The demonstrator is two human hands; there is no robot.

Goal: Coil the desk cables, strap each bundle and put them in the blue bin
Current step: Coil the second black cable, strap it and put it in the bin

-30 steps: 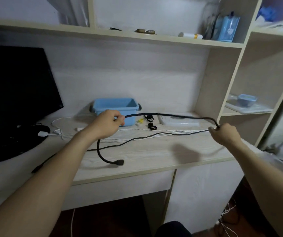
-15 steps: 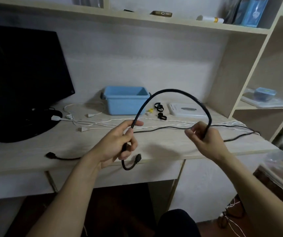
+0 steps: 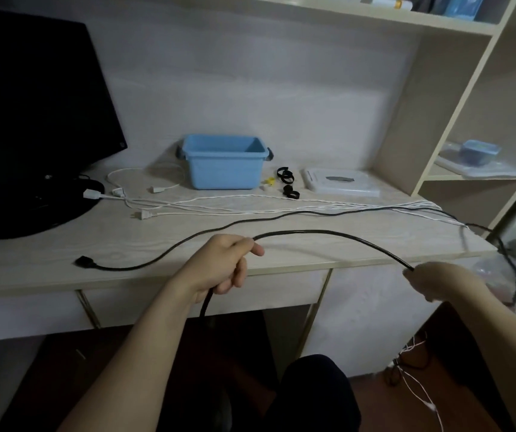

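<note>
A thick black cable (image 3: 328, 236) arcs above the counter edge; thin white cables (image 3: 250, 202) lie stretched out; the open blue bin (image 3: 224, 168) stands behind, black straps (image 3: 285, 175) just beside it.

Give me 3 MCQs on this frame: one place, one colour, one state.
1. Where do the black straps lie?
A. right of the blue bin
B. inside the bin
C. on the monitor base

2. What colour is the cable held between the hands?
A. white
B. black
C. blue

3. What is the left hand doing?
A. resting flat on the desk
B. reaching into the bin
C. gripping the cable

Answers:
1 A: they lie on the desk just right of the blue bin.
2 B: the arc running to the right hand is black.
3 C: its fingers curl round the cable.
</note>
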